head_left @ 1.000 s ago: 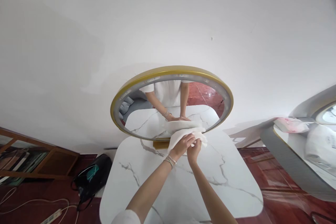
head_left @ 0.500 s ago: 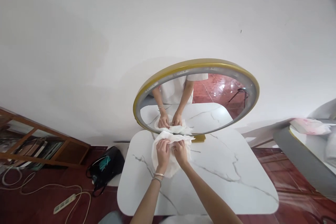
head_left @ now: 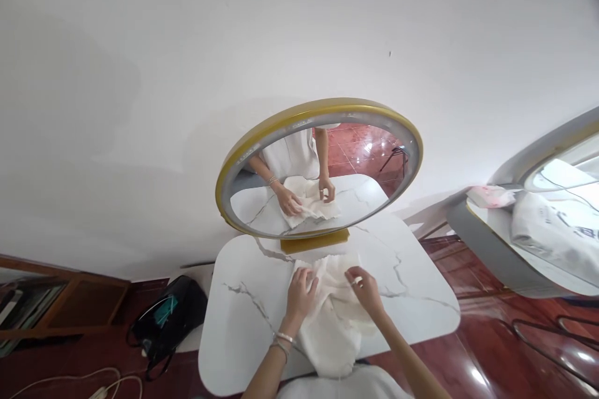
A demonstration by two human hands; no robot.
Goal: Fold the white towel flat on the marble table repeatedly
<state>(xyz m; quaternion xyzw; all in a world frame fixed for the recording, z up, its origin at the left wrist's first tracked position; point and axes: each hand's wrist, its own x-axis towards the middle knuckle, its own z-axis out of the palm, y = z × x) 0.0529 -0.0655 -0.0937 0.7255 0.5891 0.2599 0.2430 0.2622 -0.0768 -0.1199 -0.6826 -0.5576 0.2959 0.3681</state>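
Note:
A soft cream cloth [head_left: 330, 340], perhaps a small garment, lies rumpled on the white marble-patterned table [head_left: 243, 336]. Its far edge is wavy, and its near end reaches the table's front edge by my lap. My left hand [head_left: 301, 296] rests on the cloth's left part with fingers loosely curved and apart. At the cloth's upper right, my right hand [head_left: 365, 290] has thumb and forefinger pinched together on the fabric. Bracelets circle my left wrist. The round gold-rimmed mirror [head_left: 322, 171] behind the cloth reflects both hands and the fabric.
A gold mirror base [head_left: 316, 241] stands at the table's back, near the wall [head_left: 140, 75]. To the left, a black bag [head_left: 171, 318] and a wooden shelf [head_left: 79, 305] stand low. On the right, another table [head_left: 491, 255] bears a pink-white packet [head_left: 490, 196] and a white bag [head_left: 555, 234].
The cloth, bunched near the mirror before, now lies spread and closer to me. My hands have moved nearer and farther apart. The view has shifted rightward.

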